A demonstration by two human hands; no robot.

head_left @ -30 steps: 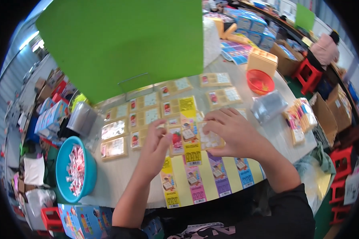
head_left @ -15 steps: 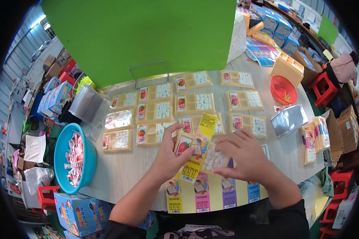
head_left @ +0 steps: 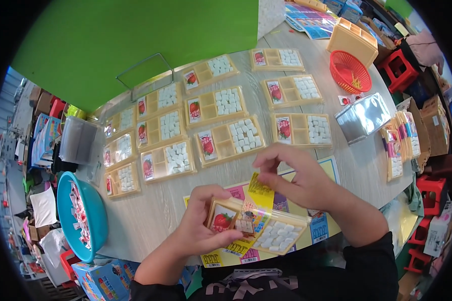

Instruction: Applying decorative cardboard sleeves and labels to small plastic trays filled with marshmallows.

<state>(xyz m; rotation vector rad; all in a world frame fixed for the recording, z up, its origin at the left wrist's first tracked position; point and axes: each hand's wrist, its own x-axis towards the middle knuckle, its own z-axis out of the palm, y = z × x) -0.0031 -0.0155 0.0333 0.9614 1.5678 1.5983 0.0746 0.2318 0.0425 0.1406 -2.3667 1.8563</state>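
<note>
My left hand (head_left: 198, 223) grips the left end of a cream compartment tray (head_left: 297, 220), tilted above the table's front edge. A strawberry-printed packet (head_left: 222, 220) sits in its left compartment, white marshmallow-like pieces (head_left: 277, 236) in its right one. Across the tray's middle runs a yellow printed label strip (head_left: 261, 188), with my left thumb near its lower part. My right hand (head_left: 304, 175) pinches the strip's upper end between thumb and fingers, lifted off the tray. Beneath both hands lies a pale yellow sheet (head_left: 329, 168) of coloured labels, partly hidden by the tray and hands.
Several similar filled trays (head_left: 231, 140) stand in rows behind my hands. A teal basin (head_left: 98, 220) of small packets is at the left. To the right are a red basket (head_left: 349, 72), a stack of clear film (head_left: 364, 118) and finished-looking packs (head_left: 404, 135). A green panel (head_left: 135, 40) stands behind.
The held tray has come nearer and lower in view. My right hand has moved from the tray's right end to the strip's upper end, which now bends upward. The view has shifted.
</note>
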